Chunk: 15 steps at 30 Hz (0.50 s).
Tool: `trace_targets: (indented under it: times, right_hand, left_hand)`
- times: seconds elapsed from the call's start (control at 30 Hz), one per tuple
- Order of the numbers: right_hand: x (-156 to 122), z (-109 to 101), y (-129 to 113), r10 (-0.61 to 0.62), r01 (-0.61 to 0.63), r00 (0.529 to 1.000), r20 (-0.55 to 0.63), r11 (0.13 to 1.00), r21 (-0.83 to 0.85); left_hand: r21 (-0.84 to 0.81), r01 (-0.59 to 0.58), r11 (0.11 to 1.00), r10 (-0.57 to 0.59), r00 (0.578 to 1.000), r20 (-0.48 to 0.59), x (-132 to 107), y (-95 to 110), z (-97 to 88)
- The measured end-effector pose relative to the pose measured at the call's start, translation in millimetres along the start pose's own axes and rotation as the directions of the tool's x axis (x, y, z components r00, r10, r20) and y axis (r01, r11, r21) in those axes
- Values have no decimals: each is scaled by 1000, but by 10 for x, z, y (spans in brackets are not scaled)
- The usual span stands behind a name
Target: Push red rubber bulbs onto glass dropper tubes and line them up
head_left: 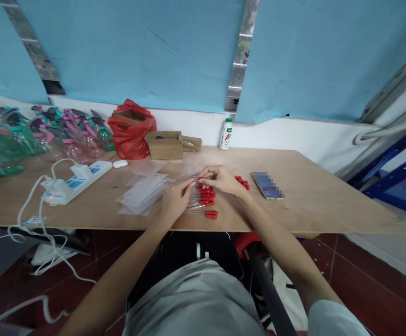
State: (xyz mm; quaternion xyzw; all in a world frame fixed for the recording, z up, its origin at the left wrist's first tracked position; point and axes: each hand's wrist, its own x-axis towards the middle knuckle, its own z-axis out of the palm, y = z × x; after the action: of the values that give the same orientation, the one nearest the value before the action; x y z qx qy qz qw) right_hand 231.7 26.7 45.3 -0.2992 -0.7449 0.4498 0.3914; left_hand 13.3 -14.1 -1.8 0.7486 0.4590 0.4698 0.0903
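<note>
My left hand (175,199) and my right hand (221,179) meet above the table, fingertips nearly touching. Between them shows the small red bulb of a dropper (199,179); both hands pinch it, the left at its thin clear end and the right by the bulb. Under my hands lies a row of droppers (207,202) with clear tubes pointing left and red bulbs to the right. Loose red rubber bulbs (242,182) are heaped just beyond my right wrist. Beside my left hand, clear plastic bags (138,195) lie in a flat stack.
A phone (267,185) lies to the right. Behind stand a white bottle (226,134), a cardboard box (164,145) and a red plastic bag (131,133). On the left are a power strip (84,180) with cables, a white earphone case (120,164) and several spray bottles (73,147).
</note>
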Motion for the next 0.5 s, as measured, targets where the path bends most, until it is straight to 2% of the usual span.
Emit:
trace_targets:
  times: [0.27,0.5]
  right_hand:
    - [-36,-4,-73,18,-18,1000,-1,1000,1]
    - [-34,6,-71,13,-12,1000,9,999,-39]
  left_hand:
    - [12,-17,1000,17,1000,11,-10,4,-3]
    - [58,-83,995,81,996,35,-5,12,-27]
